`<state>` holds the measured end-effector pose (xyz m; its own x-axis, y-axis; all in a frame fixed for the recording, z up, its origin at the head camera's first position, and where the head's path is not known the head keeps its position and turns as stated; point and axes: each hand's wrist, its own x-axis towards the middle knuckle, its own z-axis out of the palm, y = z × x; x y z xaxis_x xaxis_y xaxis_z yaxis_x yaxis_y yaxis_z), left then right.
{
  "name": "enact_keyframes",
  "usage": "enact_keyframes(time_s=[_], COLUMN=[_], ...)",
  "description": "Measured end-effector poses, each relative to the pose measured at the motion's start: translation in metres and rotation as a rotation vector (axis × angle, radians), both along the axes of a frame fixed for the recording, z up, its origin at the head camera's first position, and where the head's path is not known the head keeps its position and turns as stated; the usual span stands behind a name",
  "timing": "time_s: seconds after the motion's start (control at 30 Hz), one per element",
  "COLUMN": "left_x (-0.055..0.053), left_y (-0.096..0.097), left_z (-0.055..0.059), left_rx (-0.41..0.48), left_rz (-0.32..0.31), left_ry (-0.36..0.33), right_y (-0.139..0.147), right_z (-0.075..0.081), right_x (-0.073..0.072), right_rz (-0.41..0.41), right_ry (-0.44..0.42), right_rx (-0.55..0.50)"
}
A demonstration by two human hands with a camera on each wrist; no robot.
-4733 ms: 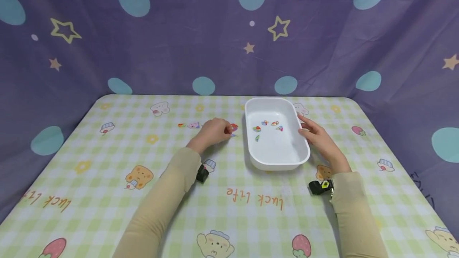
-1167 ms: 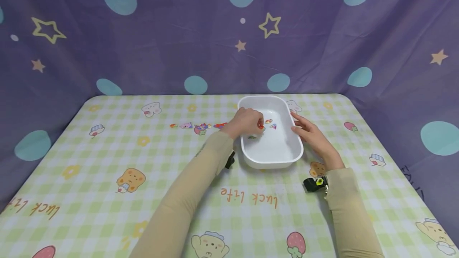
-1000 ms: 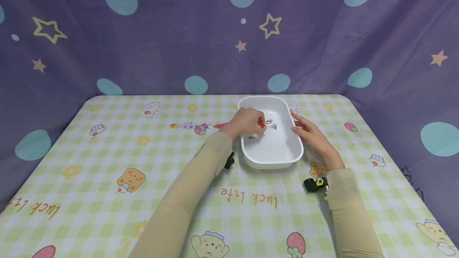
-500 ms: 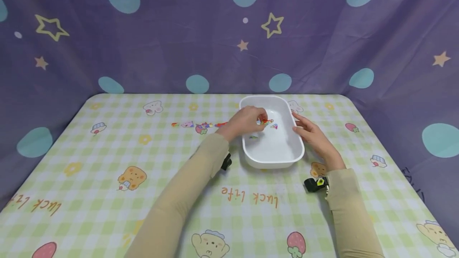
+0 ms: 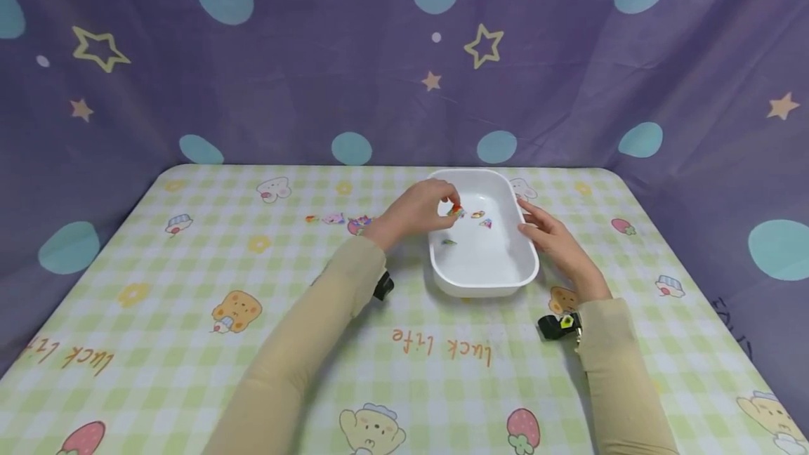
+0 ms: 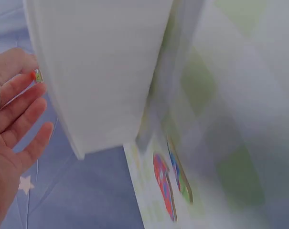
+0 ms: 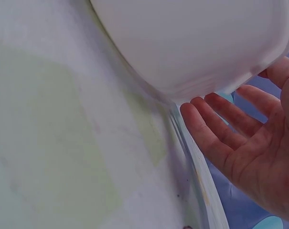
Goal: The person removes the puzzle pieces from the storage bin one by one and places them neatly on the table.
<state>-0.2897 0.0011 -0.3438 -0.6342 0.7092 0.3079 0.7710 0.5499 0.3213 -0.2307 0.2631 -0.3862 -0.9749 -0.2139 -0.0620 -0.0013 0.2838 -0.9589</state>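
You're prob. at the lift-out step: your L hand (image 5: 417,209) pinches a colourful printed piece (image 5: 454,210) over the white tray (image 5: 483,258), R hand (image 5: 559,243) w/ relaxed fingers (image 7: 208,137) touches its outer wall (image 7: 182,52) (more pcs (image 5: 486,223) inside), so next prob. needs clearing the rim (image 5: 483,284).

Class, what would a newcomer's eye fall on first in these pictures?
The white tub towards the checked tablecloth's far edge, with bright little pieces lying inside. Over its left part, the left hand pinches another piece; the right hand touches its right side.
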Motion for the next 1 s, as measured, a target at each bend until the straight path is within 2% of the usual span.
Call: enact_keyframes(time_s=[0.13,0.3,0.47,0.77,1.0], left_x=[0.002,0.004,0.001,-0.002,0.000], left_y=[-0.010,-0.024,-0.042,-0.078,-0.106], left_z=[-0.001,-0.002,-0.003,-0.007,-0.009], left_rx=[-0.002,0.022,0.048,0.039,0.057], left_rz=[0.039,0.066,0.082,0.175,0.248], left_ry=[-0.013,-0.054,-0.068,-0.052,-0.081], right_y=[-0.002,0.005,0.005,0.004,0.003], right_z=[0.005,-0.008,-0.011,-0.009,-0.010], right_x=[0.004,-0.002,-0.004,-0.005,-0.005], right_rz=[-0.002,-0.011,-0.007,-0.005,-0.003], right_ry=[-0.008,-0.004,0.010,0.005,0.017], right_rx=[-0.001,0.006,-0.001,0.001,0.000])
